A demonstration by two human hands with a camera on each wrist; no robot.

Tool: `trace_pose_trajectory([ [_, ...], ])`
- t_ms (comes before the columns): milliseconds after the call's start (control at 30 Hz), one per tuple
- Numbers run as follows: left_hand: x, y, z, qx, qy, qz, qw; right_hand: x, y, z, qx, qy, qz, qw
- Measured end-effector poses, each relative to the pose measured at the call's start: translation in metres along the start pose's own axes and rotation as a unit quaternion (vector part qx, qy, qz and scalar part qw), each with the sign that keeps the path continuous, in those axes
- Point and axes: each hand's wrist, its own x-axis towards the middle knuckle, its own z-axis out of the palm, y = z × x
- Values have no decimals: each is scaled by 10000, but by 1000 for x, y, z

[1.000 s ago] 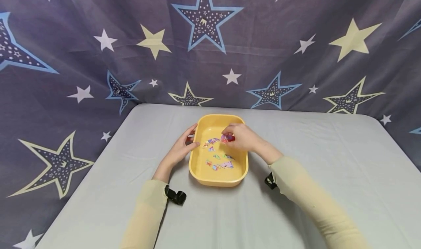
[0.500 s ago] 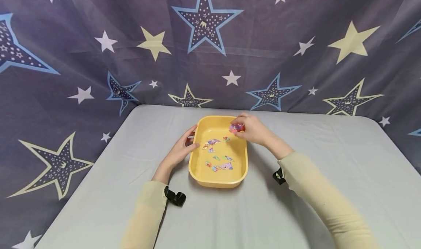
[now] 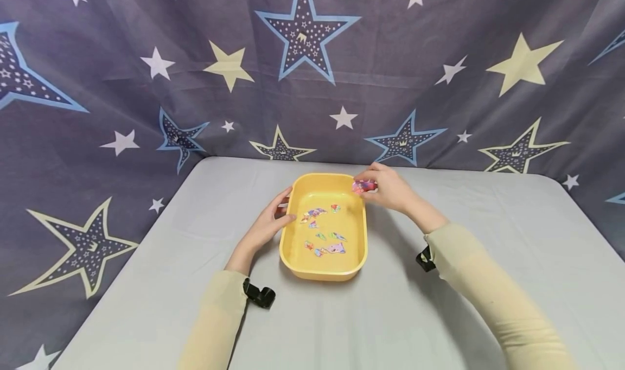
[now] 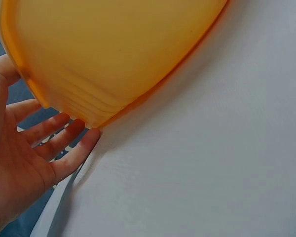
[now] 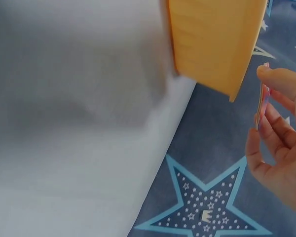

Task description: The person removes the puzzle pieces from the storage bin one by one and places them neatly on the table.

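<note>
A yellow plastic tub (image 3: 323, 272) stands on the table, with several small flat colourful cutouts (image 3: 336, 248) lying on its floor. My left hand (image 3: 263, 224) holds the tub's left side, thumb over the rim and fingers against the outer wall. The left wrist view shows those fingers (image 4: 76, 153) touching the outside of the tub. At the back right corner of the tub, my right hand (image 3: 390, 190) pinches a thin pink and red cutout (image 3: 363, 186) between thumb and fingers. The right wrist view shows this cutout (image 5: 262, 96) nearly edge-on, apart from the tub wall.
A pale grey cloth covers the table (image 3: 488, 240). Behind it and at the left hangs a dark curtain (image 3: 381, 50) printed with stars. Black bands (image 3: 259, 294) sit on both wrists.
My right hand has lifted the pink and red cutout from inside the tub toward its back right rim, uncovering another small cutout. My left hand has stayed on the tub.
</note>
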Motion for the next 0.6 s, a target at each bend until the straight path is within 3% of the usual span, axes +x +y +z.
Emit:
trace_pose_trajectory([
  [133,1,-1,0,4,-3,11,10000,-3,8,-3,41,25,176,9998],
  [400,13,-29,-3,-13,107,117,9999,-10,24,-8,-4,114,451,9989],
  [600,11,-26,-1,-25,145,76,9999,-16,35,-10,-15,156,596,9981],
])
